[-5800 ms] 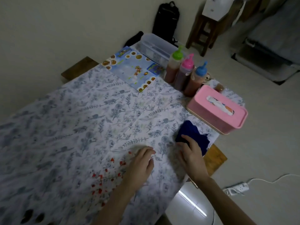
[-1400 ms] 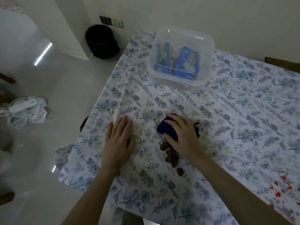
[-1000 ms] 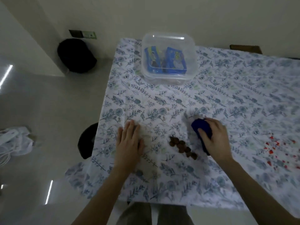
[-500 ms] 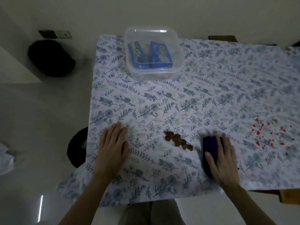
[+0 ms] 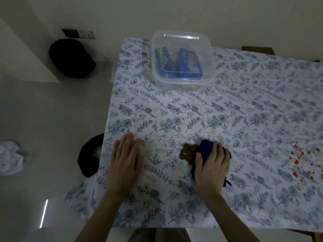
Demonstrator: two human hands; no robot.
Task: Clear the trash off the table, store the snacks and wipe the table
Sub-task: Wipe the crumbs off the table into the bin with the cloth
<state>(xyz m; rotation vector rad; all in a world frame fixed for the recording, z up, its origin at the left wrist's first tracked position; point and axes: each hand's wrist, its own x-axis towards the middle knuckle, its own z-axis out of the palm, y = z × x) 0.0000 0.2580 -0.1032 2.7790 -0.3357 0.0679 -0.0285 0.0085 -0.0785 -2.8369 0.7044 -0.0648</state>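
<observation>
The right hand [image 5: 210,165], pressing the blue cloth [image 5: 204,151] at lower centre, has swept left from half a second ago into the brown crumbs [image 5: 187,151], bunching them. The left hand [image 5: 126,159] stays flat and empty on the worktop [image 5: 244,119]; wiping continues.

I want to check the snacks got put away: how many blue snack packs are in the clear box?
2. Both stand in the clear plastic box at the table's far edge: one blue snack pack on its left side, one on its right. More could lie hidden beneath them.

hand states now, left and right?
Left hand: open, flat on the tablecloth, holding nothing.
Right hand: pressing the blue cloth against brown crumbs.
</observation>
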